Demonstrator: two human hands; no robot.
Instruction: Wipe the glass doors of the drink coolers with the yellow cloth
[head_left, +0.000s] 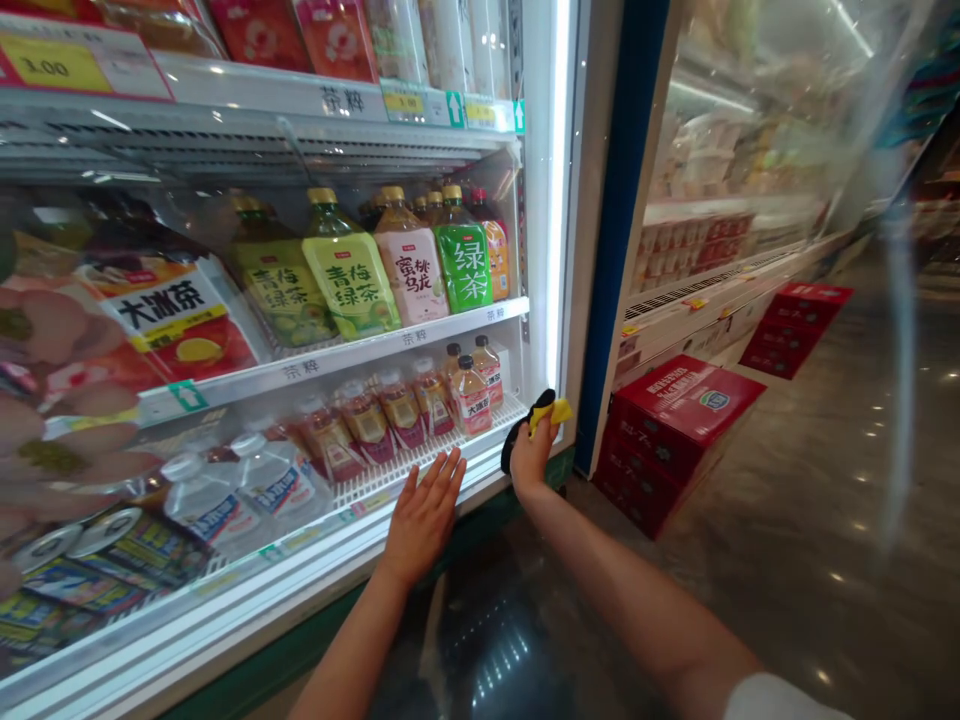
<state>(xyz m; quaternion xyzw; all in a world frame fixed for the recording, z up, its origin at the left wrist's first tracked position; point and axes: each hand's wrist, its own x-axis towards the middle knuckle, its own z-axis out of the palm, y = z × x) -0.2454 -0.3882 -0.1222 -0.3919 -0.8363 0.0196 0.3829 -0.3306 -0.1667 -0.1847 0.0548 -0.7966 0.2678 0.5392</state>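
Observation:
My right hand (531, 452) is closed around a black and yellow cloth (551, 412) at the lower right corner of a lit drinks fridge (450, 492). The cloth touches the frame there. Fingers outstretched, my left hand (427, 515) lies flat near the fridge's lower front edge and holds nothing. Just behind it, small bottles with orange labels (474, 395) stand on the bottom shelf. Large bottles of green tea (352, 285) and a big iced tea bottle (169, 310) fill the shelf above.
Stacked red cartons (675, 430) stand on the shiny floor (840, 520) to the right, with more red boxes (795, 325) beyond. An open chiller (690, 295) runs along behind them. Clear water bottles (214, 500) and cans (120, 550) occupy the fridge's lower left.

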